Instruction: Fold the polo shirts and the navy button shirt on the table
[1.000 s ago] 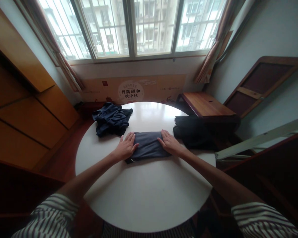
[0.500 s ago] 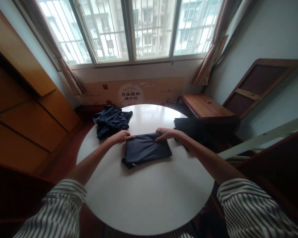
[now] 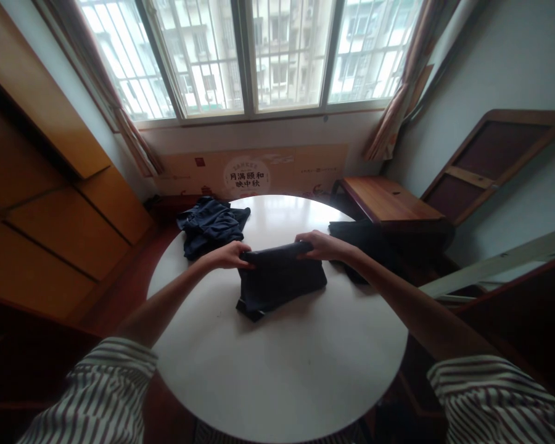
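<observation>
A dark, folded garment (image 3: pixel 282 285) lies in the middle of the round white table (image 3: pixel 277 376), its far edge lifted off the surface. My left hand (image 3: pixel 234 254) is closed on the left end of that raised edge, thumb below. My right hand (image 3: pixel 322 245) grips the same edge near its right end. A small white-edged bit of cloth pokes out at the garment's near left corner. Its exact kind cannot be made out.
A rumpled heap of navy clothes (image 3: pixel 210 227) sits at the table's far left. Dark folded cloth (image 3: pixel 351 237) lies at the right edge, partly behind my right forearm. Beyond stands a low wooden table (image 3: pixel 393 200); orange-brown cabinets (image 3: pixel 60 240) line the left.
Both hands have raised the garment's far edge, which lay flat before and now tilts up toward me. The grey upper face has given way to a darker one.
</observation>
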### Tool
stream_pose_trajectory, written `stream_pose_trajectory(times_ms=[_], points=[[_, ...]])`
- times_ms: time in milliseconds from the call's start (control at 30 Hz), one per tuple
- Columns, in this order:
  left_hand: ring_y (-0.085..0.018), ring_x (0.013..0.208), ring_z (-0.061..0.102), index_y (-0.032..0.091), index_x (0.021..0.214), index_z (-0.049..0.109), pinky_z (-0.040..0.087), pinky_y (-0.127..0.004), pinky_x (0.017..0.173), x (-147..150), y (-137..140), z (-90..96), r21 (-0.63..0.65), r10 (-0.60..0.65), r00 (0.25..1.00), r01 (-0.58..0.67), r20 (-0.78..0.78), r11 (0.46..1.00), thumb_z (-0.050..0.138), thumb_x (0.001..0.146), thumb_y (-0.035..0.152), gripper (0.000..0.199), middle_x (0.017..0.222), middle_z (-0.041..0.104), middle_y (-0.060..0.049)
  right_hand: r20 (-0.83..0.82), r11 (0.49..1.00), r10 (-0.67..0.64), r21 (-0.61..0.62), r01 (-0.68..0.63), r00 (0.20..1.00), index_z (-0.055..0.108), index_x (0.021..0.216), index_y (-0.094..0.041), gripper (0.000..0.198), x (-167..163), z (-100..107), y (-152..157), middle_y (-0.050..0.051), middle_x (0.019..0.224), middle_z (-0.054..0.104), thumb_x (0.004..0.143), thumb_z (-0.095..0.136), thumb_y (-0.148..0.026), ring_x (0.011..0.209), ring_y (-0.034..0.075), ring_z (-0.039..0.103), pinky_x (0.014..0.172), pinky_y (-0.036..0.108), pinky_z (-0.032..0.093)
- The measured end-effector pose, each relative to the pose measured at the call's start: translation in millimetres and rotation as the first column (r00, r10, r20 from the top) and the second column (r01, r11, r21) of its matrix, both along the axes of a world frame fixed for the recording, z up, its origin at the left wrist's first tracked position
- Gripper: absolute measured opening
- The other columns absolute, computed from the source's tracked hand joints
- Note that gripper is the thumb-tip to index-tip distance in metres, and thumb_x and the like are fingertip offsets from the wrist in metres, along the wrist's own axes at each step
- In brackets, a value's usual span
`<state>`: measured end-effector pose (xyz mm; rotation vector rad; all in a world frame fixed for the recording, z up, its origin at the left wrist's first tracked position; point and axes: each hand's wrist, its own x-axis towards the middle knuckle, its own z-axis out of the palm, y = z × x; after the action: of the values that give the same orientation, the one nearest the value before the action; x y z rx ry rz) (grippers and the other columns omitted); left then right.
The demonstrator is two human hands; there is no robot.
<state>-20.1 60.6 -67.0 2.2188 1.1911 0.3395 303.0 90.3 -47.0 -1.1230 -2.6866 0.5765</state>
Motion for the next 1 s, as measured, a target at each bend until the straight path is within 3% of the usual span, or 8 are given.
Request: stream_pose_trajectory(times_ms=[67, 167, 267, 400, 533, 767, 867, 1000], points=[[-0.019, 0.074, 0.058, 0.017, 0.085, 0.075, 0.046, -0.027, 0.069, 5, -9, 26.0, 0.268, 0.031, 0.999, -0.034, 0.017, 0.963, 0.069, 0.078, 0.032, 0.017, 0.078, 0.063, -0.003, -0.107, 0.972, -0.002, 0.234, 0.028, 0.994, 0.067, 0.107, -0.016, 0.025, 6, 14, -14, 0.009, 0.089, 0.07, 0.085, 0.061, -0.029, 0.079, 0.023, 0.063, 0.073, 0.031, 0.047], [-0.025, 0.094, 0.058, 0.02, 0.109, 0.073, 0.046, -0.036, 0.09, 19, -28, 52.9, 0.6, 0.095, 0.994, -0.048, -0.047, 0.798, 0.06, 0.084, 0.022, 0.028, 0.098, 0.062, -0.008, -0.232, 0.887, 0.042, 0.456, 0.071, 0.972, 0.064, 0.118, -0.016, 0.033, 14, 24, -30, 0.015, 0.118, 0.068, 0.088, 0.052, -0.016, 0.109, 0.03, 0.063, 0.093, 0.041, 0.048], [-0.028, 0.098, 0.056, 0.016, 0.121, 0.068, 0.046, -0.044, 0.092, 32, -52, 41.2, 0.707, 0.121, 0.973, 0.055, -0.196, 0.705, 0.052, 0.088, 0.016, 0.037, 0.1, 0.061, -0.013, -0.218, 0.852, 0.098, 0.523, 0.031, 0.971, 0.063, 0.127, -0.018, 0.045, 22, 7, -44, 0.012, 0.138, 0.06, 0.088, 0.044, -0.006, 0.131, 0.029, 0.052, 0.108, 0.045, 0.043], [-0.026, 0.087, 0.058, 0.012, 0.113, 0.069, 0.049, -0.042, 0.079, 37, -96, -18.9, 0.652, 0.043, 0.927, 0.229, -0.373, 0.723, 0.042, 0.092, 0.009, 0.034, 0.093, 0.061, -0.015, -0.104, 0.897, 0.184, 0.425, -0.124, 0.977, 0.06, 0.136, -0.021, 0.06, 40, -48, -78, 0.01, 0.139, 0.06, 0.085, 0.039, 0.003, 0.132, 0.027, 0.053, 0.109, 0.048, 0.045], [-0.027, 0.086, 0.059, 0.012, 0.111, 0.068, 0.05, -0.042, 0.076, 32, -134, -51.0, 0.55, -0.04, 0.933, 0.245, -0.358, 0.798, 0.052, 0.095, 0.035, 0.032, 0.096, 0.063, -0.015, -0.098, 0.939, 0.254, 0.264, -0.221, 0.962, 0.048, 0.147, -0.019, 0.071, 63, -82, -116, 0.013, 0.15, 0.048, 0.078, 0.047, -0.002, 0.139, 0.029, 0.044, 0.111, 0.049, 0.043], [-0.028, 0.104, 0.059, 0.019, 0.127, 0.062, 0.047, -0.04, 0.092, 34, -102, -36.0, 0.451, 0.276, 0.957, -0.288, 0.095, 0.845, 0.063, 0.089, 0.043, 0.044, 0.11, 0.062, -0.012, -0.393, 0.96, -0.187, 0.119, 0.252, 0.9, 0.063, 0.122, -0.016, 0.034, 44, -71, -89, 0.016, 0.112, 0.066, 0.093, 0.054, -0.033, 0.103, 0.029, 0.065, 0.095, 0.047, 0.053], [-0.023, 0.082, 0.061, 0.02, 0.108, 0.07, 0.049, -0.034, 0.08, 37, -80, -43.6, 0.272, 0.343, 0.913, -0.396, 0.222, 0.877, 0.067, 0.086, 0.041, 0.03, 0.091, 0.066, -0.007, -0.356, 0.922, -0.342, 0.052, 0.383, 0.87, 0.059, 0.124, -0.011, 0.049, 22, -77, -66, 0.017, 0.106, 0.066, 0.087, 0.063, -0.043, 0.097, 0.031, 0.065, 0.091, 0.047, 0.053], [-0.017, 0.065, 0.056, 0.018, 0.086, 0.069, 0.046, -0.029, 0.066, 31, -67, -55.8, 0.128, 0.477, 0.807, -0.545, 0.348, 0.828, 0.065, 0.085, 0.036, 0.018, 0.077, 0.064, -0.004, -0.302, 0.907, -0.396, 0.02, 0.421, 0.867, 0.062, 0.112, -0.013, 0.03, 10, -86, -56, 0.017, 0.103, 0.068, 0.089, 0.059, -0.031, 0.096, 0.029, 0.065, 0.089, 0.04, 0.05]])
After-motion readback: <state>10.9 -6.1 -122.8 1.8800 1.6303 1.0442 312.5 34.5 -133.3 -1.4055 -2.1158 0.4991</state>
